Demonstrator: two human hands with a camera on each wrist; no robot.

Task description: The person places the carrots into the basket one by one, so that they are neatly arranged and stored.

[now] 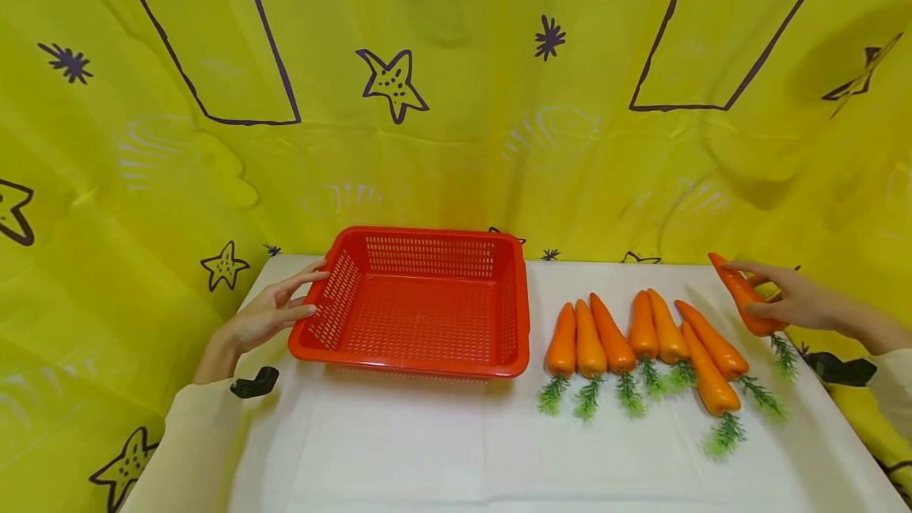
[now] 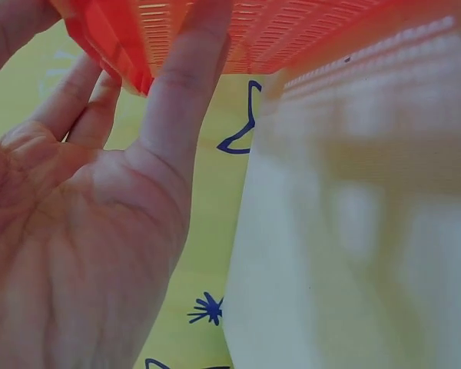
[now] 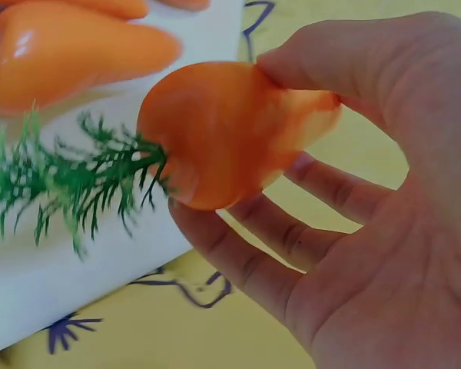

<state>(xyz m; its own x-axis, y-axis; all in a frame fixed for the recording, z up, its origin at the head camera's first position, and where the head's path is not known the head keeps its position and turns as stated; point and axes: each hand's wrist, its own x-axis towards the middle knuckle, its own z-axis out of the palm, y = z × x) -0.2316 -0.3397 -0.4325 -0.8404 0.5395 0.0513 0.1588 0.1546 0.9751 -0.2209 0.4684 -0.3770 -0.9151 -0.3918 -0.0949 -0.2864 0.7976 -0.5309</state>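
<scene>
My left hand (image 1: 267, 317) is at the left side of a red plastic basket (image 1: 409, 368), gripping its rim. In the left wrist view the thumb (image 2: 186, 100) lies against the basket's slotted wall, with other fingers around the corner. The basket holds nothing. At the far right, my right hand (image 1: 794, 299) holds an orange carrot (image 1: 744, 295) with a green leafy top, tip pointing away and up to the left. The right wrist view shows thumb and fingers curled round this carrot (image 3: 207, 134), its greens (image 3: 84, 177) hanging free.
Several more carrots (image 1: 561, 343) lie in a loose row on the white tabletop (image 1: 399, 450), right of the basket, greens toward me. Two of them (image 1: 708, 374) cross at the right end. A yellow patterned curtain (image 1: 456, 149) hangs behind and at both sides.
</scene>
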